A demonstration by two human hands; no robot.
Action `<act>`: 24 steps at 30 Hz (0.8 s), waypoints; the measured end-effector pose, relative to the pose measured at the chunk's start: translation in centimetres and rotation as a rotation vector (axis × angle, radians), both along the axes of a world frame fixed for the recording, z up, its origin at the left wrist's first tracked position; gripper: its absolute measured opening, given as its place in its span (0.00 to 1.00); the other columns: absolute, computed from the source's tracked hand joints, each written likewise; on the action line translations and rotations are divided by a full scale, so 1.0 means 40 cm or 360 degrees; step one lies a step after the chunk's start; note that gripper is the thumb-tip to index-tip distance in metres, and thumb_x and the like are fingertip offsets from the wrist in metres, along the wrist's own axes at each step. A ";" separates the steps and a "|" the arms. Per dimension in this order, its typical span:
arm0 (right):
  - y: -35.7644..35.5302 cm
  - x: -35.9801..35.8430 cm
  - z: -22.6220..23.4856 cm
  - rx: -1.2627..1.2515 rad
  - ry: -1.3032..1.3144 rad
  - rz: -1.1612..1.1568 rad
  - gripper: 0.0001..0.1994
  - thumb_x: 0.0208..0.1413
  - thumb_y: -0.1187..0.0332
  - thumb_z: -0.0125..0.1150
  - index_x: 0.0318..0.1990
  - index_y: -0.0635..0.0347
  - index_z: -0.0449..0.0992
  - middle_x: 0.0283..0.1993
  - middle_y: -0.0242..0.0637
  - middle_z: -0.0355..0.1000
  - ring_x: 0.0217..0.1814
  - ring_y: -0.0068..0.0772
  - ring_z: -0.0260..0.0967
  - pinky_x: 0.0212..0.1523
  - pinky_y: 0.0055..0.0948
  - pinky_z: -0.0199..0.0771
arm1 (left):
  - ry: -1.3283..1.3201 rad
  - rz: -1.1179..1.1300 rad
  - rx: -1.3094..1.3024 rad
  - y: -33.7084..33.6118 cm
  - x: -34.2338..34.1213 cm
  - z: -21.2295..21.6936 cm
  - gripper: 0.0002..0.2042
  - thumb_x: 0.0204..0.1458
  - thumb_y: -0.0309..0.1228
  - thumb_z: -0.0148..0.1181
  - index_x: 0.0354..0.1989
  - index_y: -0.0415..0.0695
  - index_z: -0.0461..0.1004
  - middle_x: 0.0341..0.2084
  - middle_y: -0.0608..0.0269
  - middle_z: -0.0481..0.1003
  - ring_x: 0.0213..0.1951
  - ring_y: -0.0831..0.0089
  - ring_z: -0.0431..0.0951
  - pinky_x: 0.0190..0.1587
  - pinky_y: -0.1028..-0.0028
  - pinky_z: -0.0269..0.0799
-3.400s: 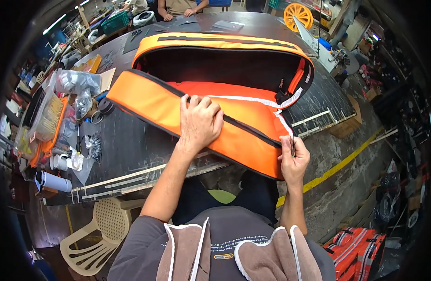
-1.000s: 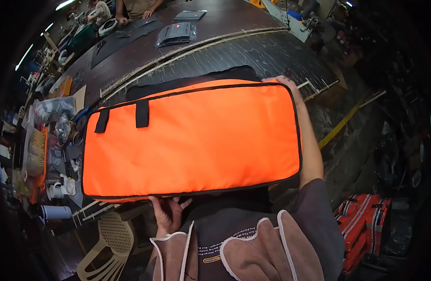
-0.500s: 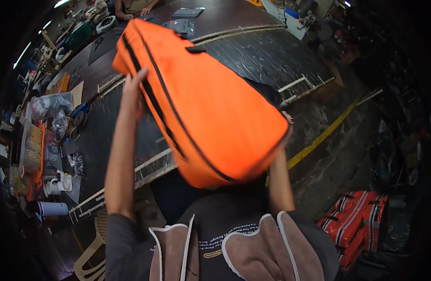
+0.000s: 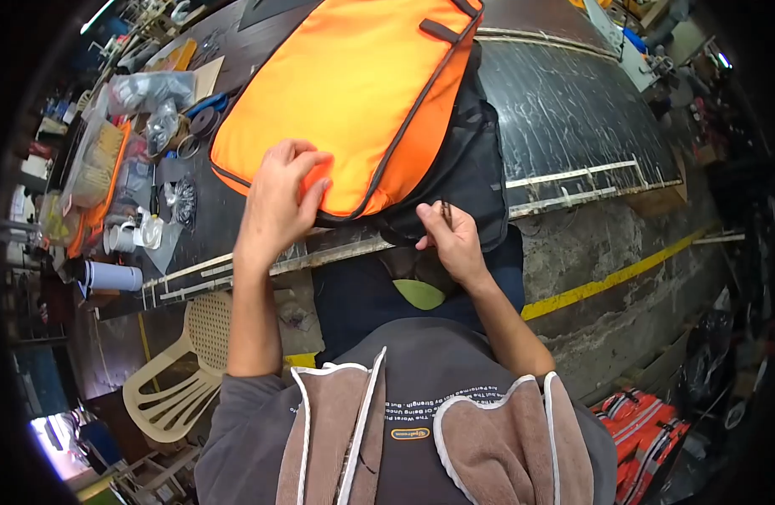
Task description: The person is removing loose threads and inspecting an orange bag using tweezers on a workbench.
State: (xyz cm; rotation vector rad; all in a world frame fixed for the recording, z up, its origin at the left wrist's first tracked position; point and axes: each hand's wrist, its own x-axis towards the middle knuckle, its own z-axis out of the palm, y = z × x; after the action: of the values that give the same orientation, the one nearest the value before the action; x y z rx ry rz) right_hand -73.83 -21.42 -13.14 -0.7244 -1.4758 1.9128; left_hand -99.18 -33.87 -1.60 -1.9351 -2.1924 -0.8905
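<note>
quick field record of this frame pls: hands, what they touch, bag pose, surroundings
left hand: left hand pressed flat on the near corner of the long orange fabric bag with dark piping
right hand: right hand, fingers pinching a small dark piece at the bag's black underside edge
bag pose: lying on the dark worktable, near end overhanging the table edge
table left: clutter of clear plastic bags and small parts
floor left: cream plastic chair
floor right: yellow floor line; second orange bag
</note>
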 end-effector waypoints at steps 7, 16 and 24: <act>-0.046 -0.114 0.046 0.0243 -0.0119 0.0284 0.13 0.73 0.64 0.72 0.41 0.67 0.87 0.29 0.22 0.77 0.32 0.09 0.68 0.33 0.18 0.68 | -0.0028 0.0256 0.0581 -0.065 0.072 -0.122 0.09 0.55 0.20 0.73 0.44 0.43 0.85 0.35 0.58 0.77 0.42 0.55 0.79 0.64 0.47 0.72; -0.061 -0.150 0.053 0.0203 -0.0172 0.0102 0.14 0.67 0.64 0.79 0.34 0.67 0.87 0.24 0.16 0.71 0.28 0.06 0.59 0.26 0.19 0.56 | -0.0009 0.0240 0.0874 -0.068 0.131 -0.214 0.16 0.49 0.21 0.76 0.46 0.50 0.87 0.35 0.67 0.82 0.42 0.63 0.81 0.65 0.51 0.70; 0.041 -0.124 0.045 0.0333 -0.0263 0.0021 0.20 0.67 0.61 0.78 0.27 0.66 0.83 0.21 0.19 0.70 0.26 0.09 0.60 0.24 0.24 0.59 | 0.0126 0.0090 0.0807 -0.094 0.153 -0.261 0.17 0.43 0.24 0.80 0.43 0.53 0.89 0.37 0.74 0.83 0.41 0.68 0.81 0.63 0.55 0.71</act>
State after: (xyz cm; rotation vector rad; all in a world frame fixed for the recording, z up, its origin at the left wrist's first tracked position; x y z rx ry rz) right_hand -78.78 -19.77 -11.33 -0.7918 -1.7550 1.7088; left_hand -93.07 -37.64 -12.03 -1.6242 -1.7442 -1.1936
